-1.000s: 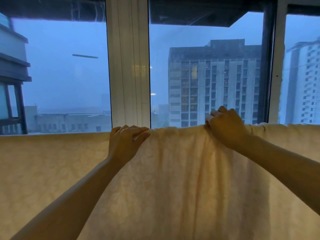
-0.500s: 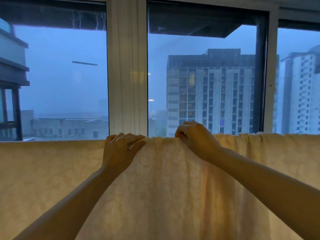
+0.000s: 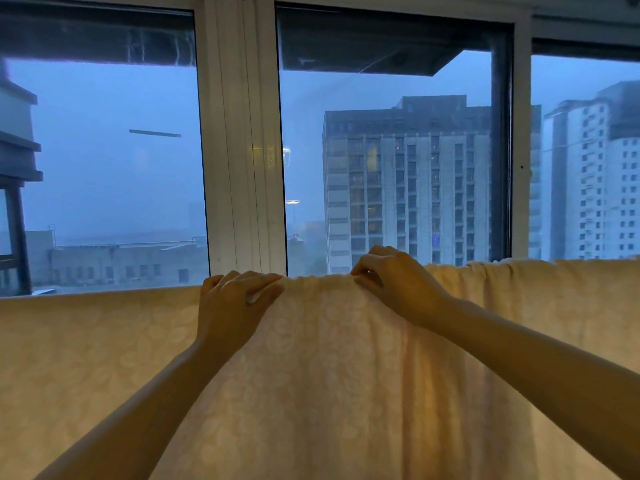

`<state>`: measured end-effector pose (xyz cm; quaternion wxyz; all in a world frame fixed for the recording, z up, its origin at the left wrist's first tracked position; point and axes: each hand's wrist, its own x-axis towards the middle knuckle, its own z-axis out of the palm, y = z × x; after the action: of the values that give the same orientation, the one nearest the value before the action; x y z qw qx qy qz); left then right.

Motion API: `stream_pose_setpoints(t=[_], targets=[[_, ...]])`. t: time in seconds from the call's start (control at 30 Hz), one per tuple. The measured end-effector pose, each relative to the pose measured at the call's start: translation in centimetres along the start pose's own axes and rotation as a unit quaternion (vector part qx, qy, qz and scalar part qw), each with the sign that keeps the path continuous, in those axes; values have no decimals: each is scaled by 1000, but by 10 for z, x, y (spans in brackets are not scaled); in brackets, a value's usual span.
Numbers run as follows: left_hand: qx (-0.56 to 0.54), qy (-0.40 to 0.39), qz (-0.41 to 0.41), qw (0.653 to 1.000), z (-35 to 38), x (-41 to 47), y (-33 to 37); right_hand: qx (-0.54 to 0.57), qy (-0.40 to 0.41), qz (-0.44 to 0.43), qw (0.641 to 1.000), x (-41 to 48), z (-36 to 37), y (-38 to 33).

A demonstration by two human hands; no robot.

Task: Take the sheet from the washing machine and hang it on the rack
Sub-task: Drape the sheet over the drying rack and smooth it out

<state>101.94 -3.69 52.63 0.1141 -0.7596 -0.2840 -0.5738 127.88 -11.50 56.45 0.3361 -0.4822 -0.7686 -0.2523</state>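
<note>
Window panes: 3 | sheet: 1 | left hand, right hand: grips clutch sheet

No writing, label or number can be read on the sheet, window frame or buildings

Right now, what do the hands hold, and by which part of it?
Both hold the sheet at its top fold: the left hand curls over it, and the right hand pinches the gathered cloth there.
</note>
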Motion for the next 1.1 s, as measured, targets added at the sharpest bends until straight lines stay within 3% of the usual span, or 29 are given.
stream_pose_setpoints(t=[0.17, 0.3, 0.43, 0.63, 0.9, 1.1], targets=[[-63, -11, -14, 998, -2, -2, -4, -43, 18, -4, 999, -1, 0, 7], [42, -42, -5, 998, -4, 3, -7, -128, 18, 12, 992, -12, -15, 32], [77, -67, 12, 995, -2, 6, 0, -178, -7, 18, 984, -12, -24, 39], [130, -103, 72, 984, 13, 13, 18, -167, -17, 21, 986, -4, -16, 36], [56, -161, 129, 977, 61, 38, 63, -145, -53, 54, 987, 9, -15, 45], [23, -112, 157, 981, 101, 48, 86, -52, -34, 90, 994, 1, -16, 57]])
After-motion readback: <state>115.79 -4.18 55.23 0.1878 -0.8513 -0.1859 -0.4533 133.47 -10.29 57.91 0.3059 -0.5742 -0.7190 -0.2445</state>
